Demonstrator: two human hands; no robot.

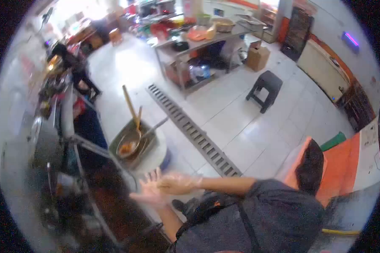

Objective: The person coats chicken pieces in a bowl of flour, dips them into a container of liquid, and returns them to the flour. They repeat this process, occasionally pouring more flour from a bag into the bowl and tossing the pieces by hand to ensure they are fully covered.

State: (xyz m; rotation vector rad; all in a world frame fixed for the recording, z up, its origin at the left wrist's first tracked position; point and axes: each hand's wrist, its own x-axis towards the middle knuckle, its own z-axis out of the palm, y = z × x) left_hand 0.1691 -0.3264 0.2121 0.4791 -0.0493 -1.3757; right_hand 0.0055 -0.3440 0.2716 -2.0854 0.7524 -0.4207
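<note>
My left hand (150,193) is held palm up with its fingers spread, low in the head view. My right hand (175,184) reaches across from the right and rests against the left palm, fingers drawn together. Whatever they may grip is blurred. A clear plastic glove (193,182) wrinkles around my right wrist, and thin plastic seems to cover the left hand too. Beyond the hands stands a greenish container (114,145) on a round white bucket (161,158). It holds a strainer (128,143) with orange-brown bits and several long handles.
A dark counter (118,206) with metal edges runs along my left. A floor drain grate (190,126) crosses the white tiles. Farther off are a black stool (266,90), a cardboard box (257,58) and a loaded metal table (198,44). Another person (74,67) stands at the far left.
</note>
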